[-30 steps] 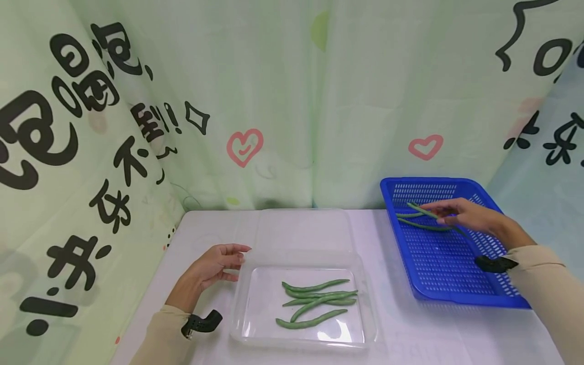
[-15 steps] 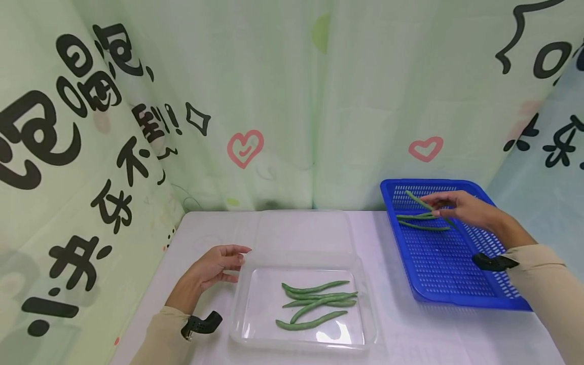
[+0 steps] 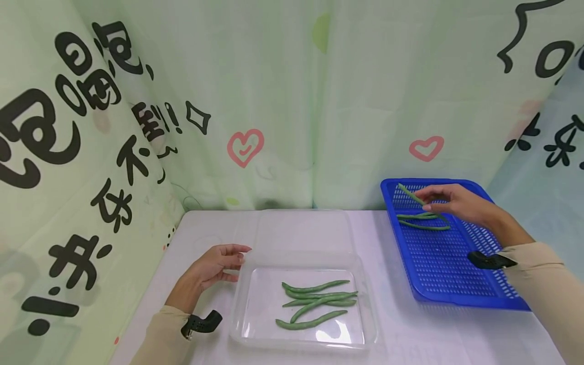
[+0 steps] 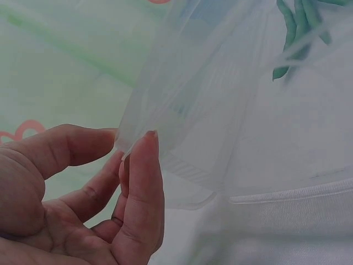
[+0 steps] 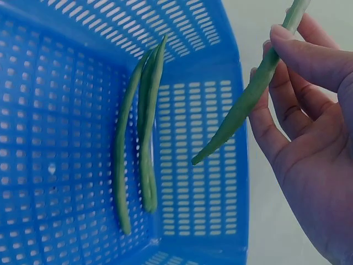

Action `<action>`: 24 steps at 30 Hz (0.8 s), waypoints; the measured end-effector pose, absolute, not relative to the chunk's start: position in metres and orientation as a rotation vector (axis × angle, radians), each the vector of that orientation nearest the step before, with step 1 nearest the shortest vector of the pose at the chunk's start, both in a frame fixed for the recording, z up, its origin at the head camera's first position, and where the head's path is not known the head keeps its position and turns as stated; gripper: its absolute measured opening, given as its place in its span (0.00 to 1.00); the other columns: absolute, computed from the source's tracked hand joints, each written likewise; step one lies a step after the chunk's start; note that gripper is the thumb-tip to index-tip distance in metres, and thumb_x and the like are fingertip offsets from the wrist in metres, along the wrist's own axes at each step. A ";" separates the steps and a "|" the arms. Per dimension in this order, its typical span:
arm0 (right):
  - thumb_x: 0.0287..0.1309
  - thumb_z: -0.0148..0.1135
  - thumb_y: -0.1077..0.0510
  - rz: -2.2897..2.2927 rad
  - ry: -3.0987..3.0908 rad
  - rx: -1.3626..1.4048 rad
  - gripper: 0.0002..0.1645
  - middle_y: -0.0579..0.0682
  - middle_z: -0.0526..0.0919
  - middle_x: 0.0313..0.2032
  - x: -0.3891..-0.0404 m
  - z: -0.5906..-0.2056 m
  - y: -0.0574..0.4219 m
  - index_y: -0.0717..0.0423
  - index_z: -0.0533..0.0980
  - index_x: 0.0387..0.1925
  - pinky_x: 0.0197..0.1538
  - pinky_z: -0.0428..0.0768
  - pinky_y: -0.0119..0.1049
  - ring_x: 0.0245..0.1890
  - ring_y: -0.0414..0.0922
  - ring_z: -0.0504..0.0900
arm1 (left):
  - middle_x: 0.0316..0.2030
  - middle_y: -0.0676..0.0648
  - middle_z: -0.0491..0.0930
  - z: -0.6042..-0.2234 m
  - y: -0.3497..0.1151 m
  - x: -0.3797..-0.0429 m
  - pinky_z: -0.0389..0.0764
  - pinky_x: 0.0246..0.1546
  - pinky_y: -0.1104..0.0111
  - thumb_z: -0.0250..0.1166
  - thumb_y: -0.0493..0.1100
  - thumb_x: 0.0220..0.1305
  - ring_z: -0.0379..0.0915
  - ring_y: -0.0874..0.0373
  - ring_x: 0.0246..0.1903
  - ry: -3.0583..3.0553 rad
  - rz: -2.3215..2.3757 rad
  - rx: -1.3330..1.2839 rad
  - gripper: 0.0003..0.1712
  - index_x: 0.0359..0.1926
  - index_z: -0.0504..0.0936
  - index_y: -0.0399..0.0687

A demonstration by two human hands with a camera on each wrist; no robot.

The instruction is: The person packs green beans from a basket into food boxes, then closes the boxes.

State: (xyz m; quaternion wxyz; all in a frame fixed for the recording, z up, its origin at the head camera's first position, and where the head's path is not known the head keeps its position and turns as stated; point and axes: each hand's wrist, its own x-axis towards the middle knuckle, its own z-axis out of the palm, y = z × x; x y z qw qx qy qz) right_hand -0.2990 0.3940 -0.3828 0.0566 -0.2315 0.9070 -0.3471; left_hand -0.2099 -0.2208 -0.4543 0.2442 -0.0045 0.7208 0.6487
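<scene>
My right hand [image 3: 458,204] pinches a green bean [image 5: 241,110] between thumb and fingers, above the far end of the blue plastic basket [image 3: 433,268]. Several more green beans [image 5: 123,165] lie side by side on the basket's floor. At the left, my left hand [image 3: 212,267] holds the corner edge of a clear plastic box [image 4: 129,118], its thumb on one side of the rim and fingers on the other. Inside that box, several green beans [image 3: 312,322] lie roughly crosswise, one slanting over others.
The box's clear lid [image 3: 303,230] lies folded back behind it on the white tabletop [image 3: 205,228]. A pale green curtain [image 3: 283,91] with black lettering and hearts hangs at the back and left. Each wrist wears a black strap [image 3: 205,321].
My right hand has risen slightly and shifted left, lifting one green bean off those in the basket. The left hand and the clear box have stayed in place.
</scene>
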 end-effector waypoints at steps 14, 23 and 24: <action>0.68 0.64 0.63 -1.141 2.611 -0.917 0.20 0.52 0.84 0.51 -0.292 -0.366 0.358 0.59 0.79 0.60 0.47 0.82 0.28 0.48 0.39 0.81 | 0.43 0.50 0.75 -0.455 -0.221 -0.211 0.85 0.35 0.66 0.58 0.35 0.73 0.74 0.52 0.42 1.966 1.771 -0.010 0.24 0.67 0.71 0.30; 0.66 0.64 0.65 -1.217 2.451 -1.007 0.18 0.58 0.83 0.52 -0.285 -0.362 0.329 0.58 0.80 0.57 0.50 0.83 0.30 0.51 0.39 0.82 | 0.47 0.46 0.75 -0.455 -0.220 -0.211 0.85 0.35 0.66 0.58 0.35 0.73 0.74 0.52 0.43 1.964 1.769 -0.012 0.25 0.67 0.70 0.30; 0.66 0.64 0.65 -1.223 2.437 -1.009 0.17 0.56 0.83 0.51 -0.284 -0.361 0.325 0.58 0.80 0.56 0.50 0.83 0.30 0.50 0.40 0.83 | 0.46 0.46 0.75 -0.455 -0.220 -0.211 0.85 0.35 0.66 0.58 0.35 0.73 0.74 0.53 0.43 1.963 1.770 -0.010 0.25 0.67 0.70 0.30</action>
